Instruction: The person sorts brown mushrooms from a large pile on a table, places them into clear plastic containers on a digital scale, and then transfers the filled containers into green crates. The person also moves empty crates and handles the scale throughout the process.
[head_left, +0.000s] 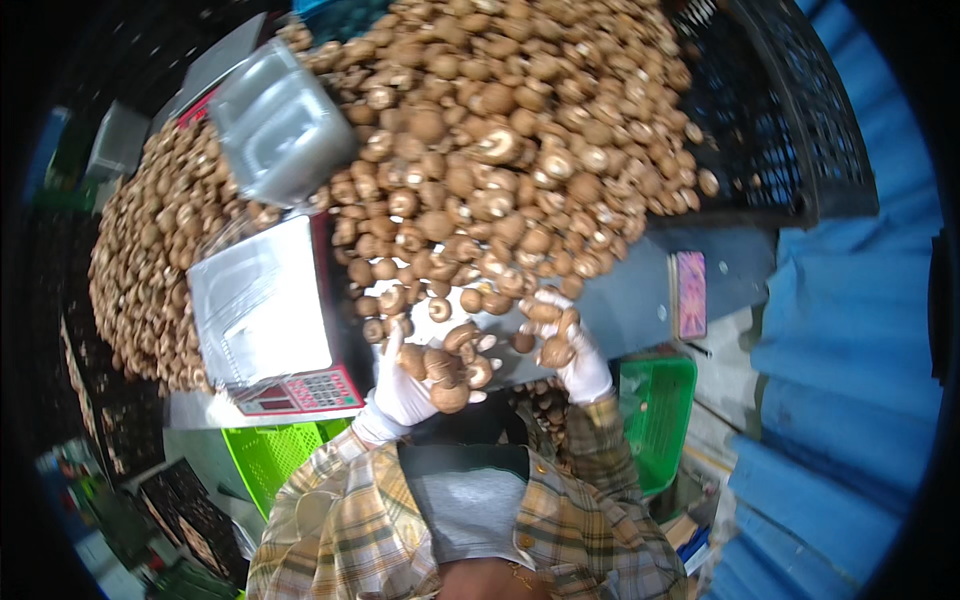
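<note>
My left hand (397, 386), in a white glove, cups several brown-capped mushrooms (448, 396) near the front edge of the table. My right hand (581, 367), also gloved in white, holds a few more mushrooms (556, 351) against its palm and fingers. Beyond both hands rises a large heap of loose mushrooms (480, 127), some cap up and some showing pale gills and stems. To the left of my left hand stands a digital scale (262, 307) with a keypad and a shiny metal pan.
A stack of clear plastic trays (281, 124) stands behind the scale. Another mushroom heap (165, 247) lies further left. A black crate (750, 127) is at back right, and a patterned phone-like object (690, 295) lies on the table. Green baskets (656, 427) (277, 457) flank me below.
</note>
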